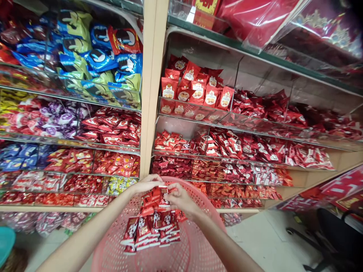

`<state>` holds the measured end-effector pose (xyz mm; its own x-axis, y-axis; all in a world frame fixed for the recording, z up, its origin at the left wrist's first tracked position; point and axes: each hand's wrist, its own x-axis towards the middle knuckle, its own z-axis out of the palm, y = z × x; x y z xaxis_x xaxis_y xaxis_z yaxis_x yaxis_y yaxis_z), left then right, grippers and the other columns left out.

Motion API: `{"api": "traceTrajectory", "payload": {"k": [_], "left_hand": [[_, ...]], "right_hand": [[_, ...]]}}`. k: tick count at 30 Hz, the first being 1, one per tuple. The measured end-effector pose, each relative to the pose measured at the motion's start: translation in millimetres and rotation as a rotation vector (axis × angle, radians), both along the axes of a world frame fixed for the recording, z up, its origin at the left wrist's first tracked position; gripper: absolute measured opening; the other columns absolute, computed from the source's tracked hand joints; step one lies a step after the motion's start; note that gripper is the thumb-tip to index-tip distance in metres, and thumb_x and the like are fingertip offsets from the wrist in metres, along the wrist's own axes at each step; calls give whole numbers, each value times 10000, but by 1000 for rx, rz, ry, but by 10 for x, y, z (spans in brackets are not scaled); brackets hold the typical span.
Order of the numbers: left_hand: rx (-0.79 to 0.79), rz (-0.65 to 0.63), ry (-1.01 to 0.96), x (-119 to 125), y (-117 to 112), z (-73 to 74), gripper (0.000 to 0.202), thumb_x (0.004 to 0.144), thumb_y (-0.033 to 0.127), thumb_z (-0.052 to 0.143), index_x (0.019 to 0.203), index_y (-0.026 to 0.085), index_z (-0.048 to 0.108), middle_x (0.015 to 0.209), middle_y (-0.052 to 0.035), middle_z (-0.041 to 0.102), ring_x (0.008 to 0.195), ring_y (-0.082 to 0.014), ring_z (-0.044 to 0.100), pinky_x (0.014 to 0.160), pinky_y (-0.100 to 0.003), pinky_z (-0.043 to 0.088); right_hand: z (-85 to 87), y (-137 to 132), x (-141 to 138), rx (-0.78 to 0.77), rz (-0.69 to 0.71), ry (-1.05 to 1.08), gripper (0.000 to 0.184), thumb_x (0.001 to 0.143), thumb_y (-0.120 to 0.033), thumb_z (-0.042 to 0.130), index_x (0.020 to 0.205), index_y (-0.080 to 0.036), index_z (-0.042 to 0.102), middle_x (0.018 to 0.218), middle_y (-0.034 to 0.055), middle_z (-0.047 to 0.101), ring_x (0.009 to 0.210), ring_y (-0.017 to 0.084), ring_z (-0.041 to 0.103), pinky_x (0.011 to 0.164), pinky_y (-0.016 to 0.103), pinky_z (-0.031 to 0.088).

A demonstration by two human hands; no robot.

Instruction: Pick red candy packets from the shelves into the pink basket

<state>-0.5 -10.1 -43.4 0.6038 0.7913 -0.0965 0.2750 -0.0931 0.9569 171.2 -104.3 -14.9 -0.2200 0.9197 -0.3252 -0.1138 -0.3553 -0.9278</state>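
A shop wall of shelving (151,87) fills the view, well in front of the fingers, with clear plastic bins (181,132) in many rows. Above the fingers, the bins hold blue and yellow snack bags (85,56) and red biscuit packets (195,85). These rows look full, so much stock remains on the shelves. Below the fingers stands a pink plastic basket (110,245), and its far rim passes just behind the hands. Inside it, directly under the fingers, lies a heap of red-and-white sachets (150,234), so some sachets are already collected, but the basket is far from full. The left hand (144,184) and the right hand (181,200) come close together above the heap. Their fingers (172,190) are bent nearly closed, and they pinch a short strip of sachets (154,200) between them, just above the heap. I cannot tell if this strip is joined to the sachets below it.
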Motion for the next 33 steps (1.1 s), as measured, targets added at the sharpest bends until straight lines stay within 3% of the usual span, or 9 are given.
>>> {"api": "traceTrajectory", "payload": {"k": [5, 10, 14, 20, 28, 33], "left_hand": [[-3, -20, 19, -6, 21, -26, 343, 728, 484, 568, 817, 154, 599, 785, 11, 609, 770, -143, 534, 728, -247, 395], [-13, -12, 45, -5, 35, -49, 364, 721, 496, 577, 822, 146, 601, 796, -2, 626, 772, -151, 547, 716, -253, 402], [-15, -19, 51, 3, 25, -21, 353, 726, 483, 576, 825, 145, 602, 791, -4, 628, 776, -154, 549, 721, -256, 402], [3, -29, 60, -4, 41, -37, 360, 732, 490, 573, 832, 145, 599, 826, -7, 621, 809, -157, 543, 754, -263, 396], [7, -23, 63, 3, 35, -34, 341, 728, 485, 572, 805, 154, 596, 784, 9, 612, 772, -145, 530, 728, -246, 388], [-17, -10, 67, 5, 7, 5, 335, 719, 475, 573, 806, 152, 599, 789, 4, 615, 767, -150, 539, 713, -245, 398]], "right_hand": [[-78, -45, -3, -43, 77, -124, 360, 651, -337, 653, 869, -218, 392, 657, -79, 557, 467, 111, 590, 433, 213, 431], [-224, -86, -13, -44, 126, -415, 89, 683, -154, 539, 752, -185, 491, 540, -82, 497, 339, 49, 409, 363, 176, 260], [-345, -109, -74, -43, 112, -466, 69, 664, -110, 529, 684, -176, 534, 492, -81, 463, 370, 44, 349, 402, 181, 250], [-511, -117, -141, 27, 126, -446, 84, 625, -100, 582, 675, -161, 551, 564, -42, 529, 494, 78, 437, 488, 200, 311], [-696, -109, -143, 125, 226, -604, 98, 633, -142, 616, 727, -164, 593, 537, -52, 508, 478, 78, 418, 457, 188, 276], [-684, -99, -158, 220, 262, -709, 92, 596, -130, 637, 673, -166, 603, 486, -73, 464, 459, 66, 384, 458, 178, 262]]}}
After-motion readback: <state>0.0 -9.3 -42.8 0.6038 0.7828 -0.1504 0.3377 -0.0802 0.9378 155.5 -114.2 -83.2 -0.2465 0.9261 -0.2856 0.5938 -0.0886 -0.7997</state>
